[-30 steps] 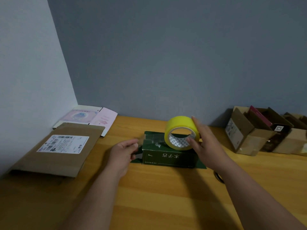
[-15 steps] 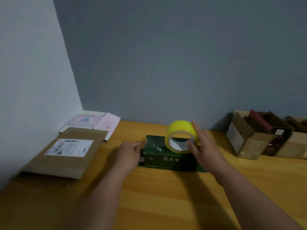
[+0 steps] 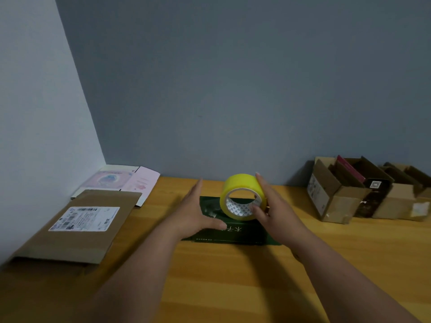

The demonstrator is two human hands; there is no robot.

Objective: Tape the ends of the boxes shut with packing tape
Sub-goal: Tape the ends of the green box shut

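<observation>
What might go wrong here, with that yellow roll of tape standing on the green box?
The yellow roll of tape stands on edge atop the dark green cardboard box; it may roll off if the right hand loosens. The left hand lies flat on the box's left end, so fresh tape might catch its fingers.

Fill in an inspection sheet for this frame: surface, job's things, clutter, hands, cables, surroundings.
Surface: wooden table, light yellow-brown boards.
Job's things: green box lies flat at the table's middle; yellow tape roll stands on edge on top of it, with clear tape on the box top to its left.
Clutter: brown mailer with a white label at left; pink-and-white flat box behind it; open cardboard boxes at right against the wall.
Hands: left hand flat on the box's left end, fingers straight; right hand holds the roll.
Cables: nothing seen.
Surroundings: grey-blue wall behind, paler wall at left.
</observation>
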